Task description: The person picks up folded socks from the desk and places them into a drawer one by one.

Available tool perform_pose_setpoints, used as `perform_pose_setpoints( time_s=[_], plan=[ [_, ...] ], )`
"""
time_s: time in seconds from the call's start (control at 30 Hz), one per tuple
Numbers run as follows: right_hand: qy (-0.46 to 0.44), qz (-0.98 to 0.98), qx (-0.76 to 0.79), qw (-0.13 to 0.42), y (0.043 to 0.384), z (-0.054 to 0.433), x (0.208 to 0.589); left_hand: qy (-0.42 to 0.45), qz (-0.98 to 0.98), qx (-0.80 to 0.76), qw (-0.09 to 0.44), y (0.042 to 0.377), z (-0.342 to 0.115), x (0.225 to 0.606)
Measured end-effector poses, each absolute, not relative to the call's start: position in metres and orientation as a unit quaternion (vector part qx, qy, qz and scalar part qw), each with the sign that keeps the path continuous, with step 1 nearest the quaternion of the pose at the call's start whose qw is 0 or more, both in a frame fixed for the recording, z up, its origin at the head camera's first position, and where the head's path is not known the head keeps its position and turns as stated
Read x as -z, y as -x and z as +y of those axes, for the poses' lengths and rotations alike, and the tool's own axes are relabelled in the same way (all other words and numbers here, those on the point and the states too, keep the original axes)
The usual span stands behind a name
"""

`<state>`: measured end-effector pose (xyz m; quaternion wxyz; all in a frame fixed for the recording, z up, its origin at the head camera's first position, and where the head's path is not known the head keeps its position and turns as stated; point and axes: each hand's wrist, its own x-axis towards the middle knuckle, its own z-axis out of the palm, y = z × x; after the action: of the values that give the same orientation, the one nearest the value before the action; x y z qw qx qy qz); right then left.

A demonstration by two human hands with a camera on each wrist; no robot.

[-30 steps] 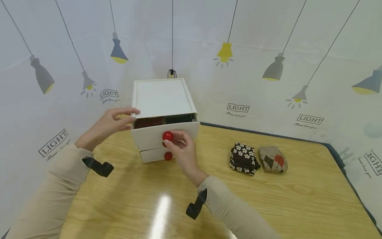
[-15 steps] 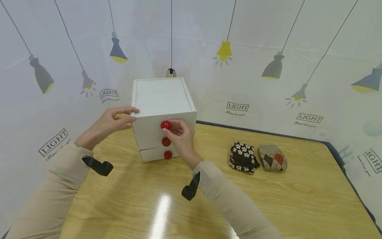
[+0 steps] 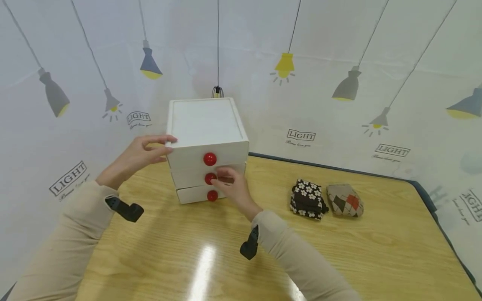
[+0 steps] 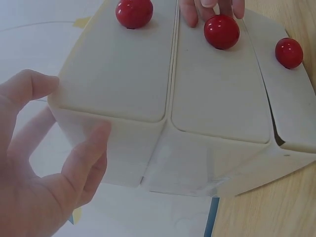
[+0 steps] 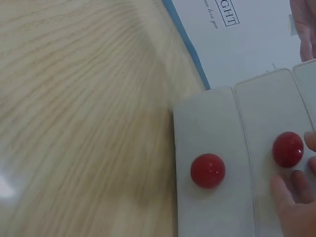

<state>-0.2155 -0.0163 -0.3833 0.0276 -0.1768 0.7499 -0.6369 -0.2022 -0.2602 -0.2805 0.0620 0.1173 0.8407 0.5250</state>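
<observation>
A white three-drawer cabinet (image 3: pixel 205 123) stands on the table, with red round knobs on its drawer fronts. My left hand (image 3: pixel 141 152) rests at its upper front left corner; in the left wrist view the fingertips (image 4: pixel 47 84) touch the edge and side. My right hand (image 3: pixel 237 190) is at the middle knob (image 3: pixel 210 179), fingers and thumb spread to either side of it. The right wrist view shows a small gap between thumb and middle knob (image 5: pixel 288 149). The top knob (image 3: pixel 209 159) and bottom knob (image 3: pixel 212 195) are untouched. The top drawer is closed.
To the right on the wooden table (image 3: pixel 339 259) lie a folded black flowered cloth bundle (image 3: pixel 308 199) and a beige argyle-patterned bundle (image 3: pixel 344 200). A light wall sheet (image 3: pixel 260 104) printed with lamps hangs behind the cabinet.
The top drawer, earlier ajar with dark contents showing, has slid closed. My right hand has left the top knob and moved down to the middle one. My left hand has stayed in place.
</observation>
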Motion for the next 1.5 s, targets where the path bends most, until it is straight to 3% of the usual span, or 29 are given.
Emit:
perform_pose_setpoints(
  time_s=[0.73,1.03,1.5],
  plan=[
    [0.15,0.746,0.647,-0.04,0.207,-0.031,0.394,-0.107,0.836,-0.534,0.059,0.205,-0.259,0.282],
    [0.174,0.75,0.637,-0.042,0.154,-0.014,0.369,-0.115,0.835,-0.535,0.059,0.202,-0.26,0.282],
    [0.195,0.707,0.678,-0.043,0.109,0.01,0.409,-0.112,0.835,-0.536,0.057,0.202,-0.26,0.283]
  ],
)
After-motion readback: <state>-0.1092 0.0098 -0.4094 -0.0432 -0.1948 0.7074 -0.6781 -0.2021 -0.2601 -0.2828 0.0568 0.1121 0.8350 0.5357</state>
